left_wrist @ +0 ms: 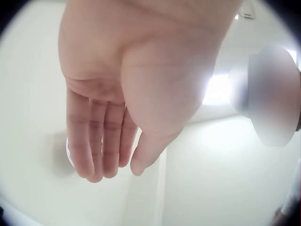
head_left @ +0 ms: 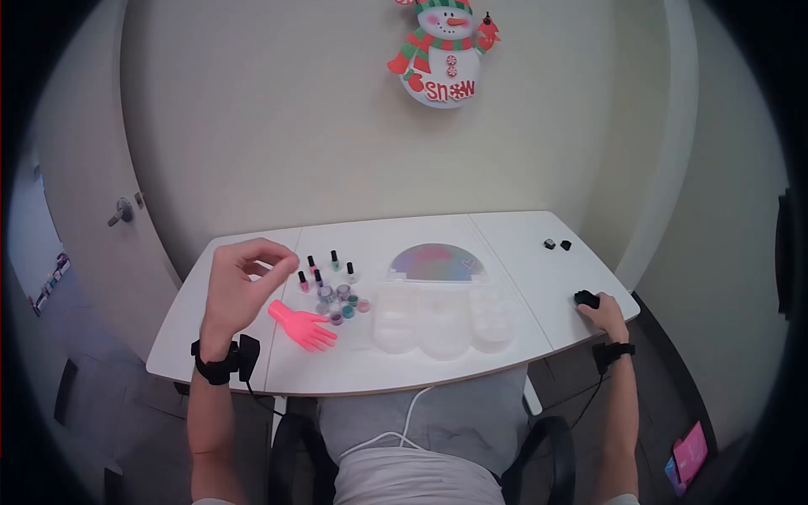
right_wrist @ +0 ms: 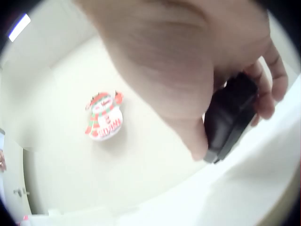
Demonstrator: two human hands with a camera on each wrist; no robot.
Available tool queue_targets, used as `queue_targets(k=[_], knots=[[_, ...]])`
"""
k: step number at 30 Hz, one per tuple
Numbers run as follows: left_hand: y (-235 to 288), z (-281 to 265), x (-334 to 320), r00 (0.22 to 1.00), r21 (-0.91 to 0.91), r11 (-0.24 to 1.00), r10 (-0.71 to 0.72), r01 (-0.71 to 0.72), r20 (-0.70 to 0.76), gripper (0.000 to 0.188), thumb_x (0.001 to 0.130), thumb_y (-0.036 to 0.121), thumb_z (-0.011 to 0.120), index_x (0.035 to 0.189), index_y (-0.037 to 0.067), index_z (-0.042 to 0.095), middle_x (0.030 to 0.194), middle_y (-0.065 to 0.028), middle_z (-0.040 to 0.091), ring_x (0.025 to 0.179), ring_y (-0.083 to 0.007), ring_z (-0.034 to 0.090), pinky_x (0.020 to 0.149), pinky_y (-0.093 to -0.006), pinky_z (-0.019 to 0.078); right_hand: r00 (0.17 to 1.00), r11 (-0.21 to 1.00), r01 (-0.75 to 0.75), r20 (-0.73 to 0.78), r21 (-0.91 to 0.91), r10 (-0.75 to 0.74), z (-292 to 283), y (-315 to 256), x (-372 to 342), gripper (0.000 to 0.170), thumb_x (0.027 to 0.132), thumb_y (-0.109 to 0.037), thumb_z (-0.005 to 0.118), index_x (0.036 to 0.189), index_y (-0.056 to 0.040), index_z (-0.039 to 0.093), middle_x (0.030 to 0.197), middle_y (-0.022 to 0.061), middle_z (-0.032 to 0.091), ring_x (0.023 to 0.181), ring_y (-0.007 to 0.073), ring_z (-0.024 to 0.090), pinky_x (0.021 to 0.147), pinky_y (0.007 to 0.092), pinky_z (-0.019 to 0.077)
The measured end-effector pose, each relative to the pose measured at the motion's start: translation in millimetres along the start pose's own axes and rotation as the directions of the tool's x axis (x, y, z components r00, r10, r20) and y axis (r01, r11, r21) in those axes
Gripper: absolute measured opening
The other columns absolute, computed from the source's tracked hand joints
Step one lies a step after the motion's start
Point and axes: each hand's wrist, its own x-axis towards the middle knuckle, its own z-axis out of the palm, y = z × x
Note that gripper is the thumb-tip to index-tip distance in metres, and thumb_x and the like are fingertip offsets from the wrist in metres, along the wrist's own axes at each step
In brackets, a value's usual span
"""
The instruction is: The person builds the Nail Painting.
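Note:
My right hand (head_left: pixel 608 315) grips a small black object (head_left: pixel 587 299) at the table's right end; in the right wrist view the thumb and fingers of the hand (right_wrist: pixel 188 66) lie on either side of the black object (right_wrist: pixel 229 120). Raised over the table's left part, my left hand (head_left: pixel 240 286) holds nothing. The left wrist view shows this hand (left_wrist: pixel 136 80) with its fingers extended and slightly bent, the thumb apart from them. Below and right of it lies a pink hand model (head_left: pixel 305 326), near small polish bottles (head_left: pixel 335 262) and glitter jars (head_left: pixel 343 293).
A clear compartment tray (head_left: pixel 443 324) with an iridescent half-round piece (head_left: pixel 438 263) behind it occupies the table's middle. Two small dark objects (head_left: pixel 550 244) lie at the back right. A snowman decoration (head_left: pixel 446 59) hangs on the wall.

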Motion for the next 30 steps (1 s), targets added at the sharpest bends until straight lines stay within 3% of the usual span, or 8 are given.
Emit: queue_targets(k=[8,10,16,19,21,22,25,30], knots=[[-23.0,-21.4,8.0,0.986,-0.064,0.998,0.007,-0.018,-0.168,0.016,0.099,0.014,0.079,0.098,-0.002,0.081,0.086,-0.006,0.079,0.082,-0.0148,0.077,0.071,-0.0281,0.0599,0.96,0.993,-0.054,-0.28,-0.102,0.024,40.3,18.2,-0.7,0.07,0.087,-0.044,0.087,0.135,0.0041,0.068,0.119,0.0311,0.069,0.111,0.0503,0.068,0.098,0.0554,0.0573],[-38.4,-24.0,8.6,0.992,-0.067,0.993,-0.099,0.094,-0.083,0.016,0.099,0.014,0.079,0.098,-0.002,0.081,0.086,-0.0066,0.079,0.082,-0.0142,0.077,0.07,-0.0277,0.0595,0.964,0.976,-0.171,-0.228,-0.135,0.138,43.4,16.4,0.4,0.083,0.089,-0.046,0.086,0.154,-0.0034,0.057,0.138,0.0279,0.059,0.133,0.0464,0.056,0.106,0.0593,0.0504],[-43.5,-19.6,17.8,0.978,-0.03,0.978,-0.205,0.204,-0.025,0.017,0.098,0.016,0.079,0.1,-0.001,0.082,0.089,-0.0082,0.08,0.087,-0.0128,0.076,0.077,-0.0293,0.0594,0.914,0.979,-0.058,-0.404,-0.197,-0.027,26.3,-14.6,-6.3,0.087,0.086,-0.042,0.089,0.158,-0.0058,0.054,0.145,0.0265,0.052,0.138,0.0446,0.047,0.112,0.062,0.039],[-64.7,-15.4,20.1,0.975,-0.019,0.977,-0.21,0.212,0.072,0.017,0.097,0.016,0.081,0.101,-0.001,0.082,0.092,-0.0081,0.081,0.091,-0.0142,0.076,0.08,-0.0311,0.0597,0.949,0.988,0.132,-0.28,-0.074,-0.148,0.2,-63.7,-19.7,0.082,0.087,-0.038,0.09,0.155,-0.0067,0.057,0.144,0.025,0.054,0.135,0.0434,0.049,0.11,0.0592,0.0419],[-86.5,-10.1,21.8,0.955,0.118,0.965,-0.25,0.233,0.161,0.02,0.096,0.017,0.082,0.106,-0.001,0.082,0.097,-0.0085,0.082,0.097,-0.0166,0.076,0.087,-0.0337,0.0601,0.907,0.925,0.375,-0.227,0.054,-0.354,-7.9,-95.1,-24.8,0.065,0.089,-0.036,0.088,0.142,-0.0051,0.066,0.13,0.0206,0.062,0.124,0.038,0.059,0.103,0.0504,0.0485],[-101.0,-8.9,23.1,0.954,0.124,0.964,-0.252,0.234,0.162,0.02,0.096,0.017,0.082,0.106,-0.001,0.082,0.097,-0.0085,0.082,0.097,-0.0166,0.076,0.087,-0.0337,0.0601,0.908,0.925,0.375,-0.226,0.061,-0.353,-9.8,-109.3,-26.7,0.065,0.089,-0.036,0.088,0.142,-0.0051,0.066,0.13,0.0206,0.062,0.124,0.038,0.059,0.103,0.0504,0.0485],[-145.0,0.5,26.5,0.911,0.139,0.94,-0.337,0.311,0.239,0.037,0.095,0.027,0.085,0.118,-0.003,0.08,0.107,-0.0145,0.082,0.102,-0.0237,0.077,0.093,-0.0393,0.0604,0.908,0.861,0.381,0.036,0.336,-0.417,-13.2,-148.3,-31.5,0.031,0.095,-0.031,0.081,0.104,-0.002,0.079,0.085,0.0144,0.074,0.079,0.0313,0.071,0.076,0.0414,0.0574],[-170.8,9.5,40.3,0.863,0.242,0.903,-0.417,0.356,0.287,0.048,0.092,0.033,0.089,0.123,-0.002,0.078,0.115,-0.0173,0.08,0.109,-0.027,0.075,0.095,-0.0406,0.06,0.912,0.909,0.386,0.083,0.157,-0.401,-2.0,-162.8,-38.4,0.028,0.095,-0.031,0.077,0.091,-0.0032,0.079,0.077,0.0157,0.075,0.075,0.0373,0.073,0.072,0.047,0.0582]])
